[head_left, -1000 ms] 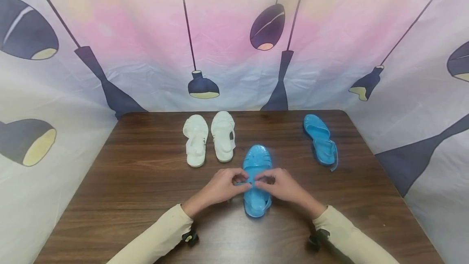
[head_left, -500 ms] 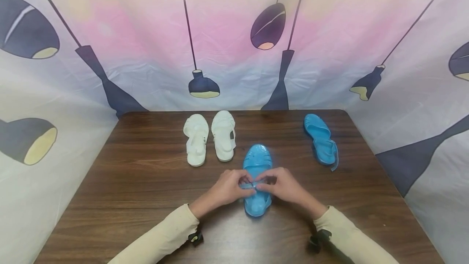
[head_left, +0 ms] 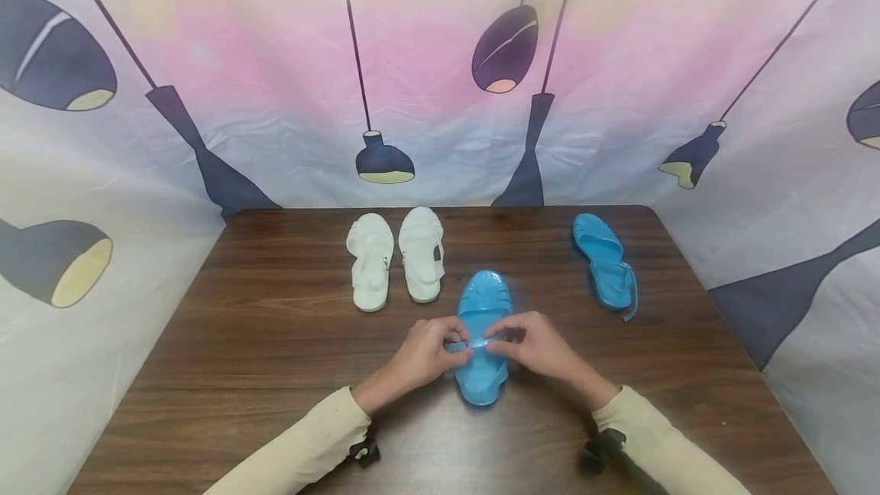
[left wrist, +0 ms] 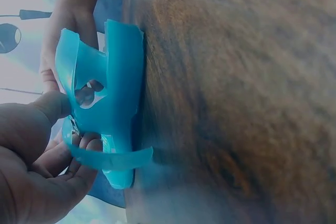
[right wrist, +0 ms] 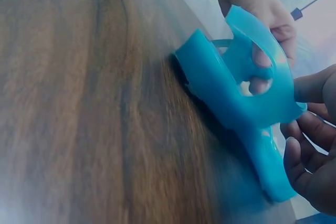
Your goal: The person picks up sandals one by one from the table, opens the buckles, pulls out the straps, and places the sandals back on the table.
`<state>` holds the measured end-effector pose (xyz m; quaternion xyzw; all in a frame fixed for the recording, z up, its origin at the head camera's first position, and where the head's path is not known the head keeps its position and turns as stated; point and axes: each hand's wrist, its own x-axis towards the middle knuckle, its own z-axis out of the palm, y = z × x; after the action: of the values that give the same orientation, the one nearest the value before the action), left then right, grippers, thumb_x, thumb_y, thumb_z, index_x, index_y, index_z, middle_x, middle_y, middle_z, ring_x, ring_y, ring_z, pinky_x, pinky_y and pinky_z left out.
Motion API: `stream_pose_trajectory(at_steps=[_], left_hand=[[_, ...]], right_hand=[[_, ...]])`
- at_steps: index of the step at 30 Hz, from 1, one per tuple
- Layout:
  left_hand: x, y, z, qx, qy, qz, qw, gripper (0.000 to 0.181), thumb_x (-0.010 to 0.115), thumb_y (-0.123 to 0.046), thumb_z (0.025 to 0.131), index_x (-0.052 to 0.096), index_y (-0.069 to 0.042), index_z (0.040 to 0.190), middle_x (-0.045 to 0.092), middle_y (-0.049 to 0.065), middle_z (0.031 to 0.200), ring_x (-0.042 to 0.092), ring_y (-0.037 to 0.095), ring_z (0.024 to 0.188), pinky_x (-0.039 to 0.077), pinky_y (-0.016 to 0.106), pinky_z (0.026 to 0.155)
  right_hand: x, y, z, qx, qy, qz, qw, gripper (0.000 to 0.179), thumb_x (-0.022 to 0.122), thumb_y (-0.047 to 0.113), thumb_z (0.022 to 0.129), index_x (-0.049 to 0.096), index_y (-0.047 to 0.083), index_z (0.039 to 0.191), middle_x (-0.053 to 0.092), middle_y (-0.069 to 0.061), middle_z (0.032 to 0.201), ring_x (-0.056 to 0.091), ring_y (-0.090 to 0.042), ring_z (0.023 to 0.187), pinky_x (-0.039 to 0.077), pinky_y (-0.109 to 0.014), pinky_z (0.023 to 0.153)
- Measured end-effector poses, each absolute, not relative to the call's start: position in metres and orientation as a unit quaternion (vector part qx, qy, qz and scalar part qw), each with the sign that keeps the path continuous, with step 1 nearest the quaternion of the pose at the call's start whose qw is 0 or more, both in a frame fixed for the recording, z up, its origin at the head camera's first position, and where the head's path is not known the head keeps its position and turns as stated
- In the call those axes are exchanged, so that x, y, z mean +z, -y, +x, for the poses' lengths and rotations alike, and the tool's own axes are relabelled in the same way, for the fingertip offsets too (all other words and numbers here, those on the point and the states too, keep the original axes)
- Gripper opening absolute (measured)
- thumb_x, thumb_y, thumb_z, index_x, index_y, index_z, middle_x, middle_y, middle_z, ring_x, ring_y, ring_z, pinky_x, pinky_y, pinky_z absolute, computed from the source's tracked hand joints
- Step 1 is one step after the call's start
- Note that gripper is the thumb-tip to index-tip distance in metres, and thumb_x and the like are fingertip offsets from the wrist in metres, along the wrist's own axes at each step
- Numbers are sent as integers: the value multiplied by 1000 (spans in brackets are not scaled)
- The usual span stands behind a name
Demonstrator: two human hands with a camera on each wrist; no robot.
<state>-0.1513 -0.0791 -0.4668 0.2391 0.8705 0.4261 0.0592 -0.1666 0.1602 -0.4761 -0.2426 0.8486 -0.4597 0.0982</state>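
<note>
A blue jelly sandal (head_left: 484, 296) lies on the table in front of me, toe pointing away. My left hand (head_left: 426, 346) pinches its ankle strap from the left side, and my right hand (head_left: 532, 344) pinches the strap from the right. Between the hands the strap (head_left: 477, 344) spans the sandal's middle. In the left wrist view a small metal buckle (left wrist: 74, 125) shows by the left fingertips, while the strap's loose end (left wrist: 139, 157) sticks out past the fingers. The right wrist view has the right thumb and fingers at the strap's edge (right wrist: 299, 109).
Two white sandals (head_left: 371, 262) stand side by side at the back, left of centre. Another blue sandal (head_left: 605, 254) lies at the back right with its strap undone. The brown wooden table (head_left: 275, 342) meets a printed fabric backdrop (head_left: 440, 98) along its far edge.
The left hand moved right to the strap's middle, then slightly back left. The two hands are now a little farther apart, with the strap stretched between them. The other sandals have stayed put.
</note>
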Motion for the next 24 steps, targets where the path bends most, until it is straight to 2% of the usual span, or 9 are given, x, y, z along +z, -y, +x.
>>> stream_pose_trajectory(at_steps=[5, 13, 24], left_hand=[[-468, 80, -151, 436, -868, 229, 53, 14, 81, -11, 85, 69, -9, 92, 75, 1, 84, 60, 2, 65, 53, 22, 59], [-471, 79, -150, 437, -870, 227, 40, 13, 82, -11, 85, 70, -10, 90, 75, -2, 84, 64, 4, 74, 55, 22, 68], [-468, 80, -150, 427, -875, 227, 29, 13, 83, -12, 84, 72, -9, 91, 76, 2, 87, 71, 12, 83, 59, 28, 74]], right_hand=[[-479, -169, -169, -468, -844, -246, 90, 14, 77, 26, 93, 78, 19, 105, 74, 8, 95, 66, -13, 89, 55, -31, 76], [-482, -173, -166, -467, -847, -238, 90, 14, 77, 28, 93, 77, 21, 106, 73, 9, 93, 65, -14, 85, 56, -32, 71], [-478, -160, -172, -483, -828, -269, 92, 23, 75, 30, 95, 77, 16, 114, 76, 4, 109, 69, -14, 101, 58, -32, 85]])
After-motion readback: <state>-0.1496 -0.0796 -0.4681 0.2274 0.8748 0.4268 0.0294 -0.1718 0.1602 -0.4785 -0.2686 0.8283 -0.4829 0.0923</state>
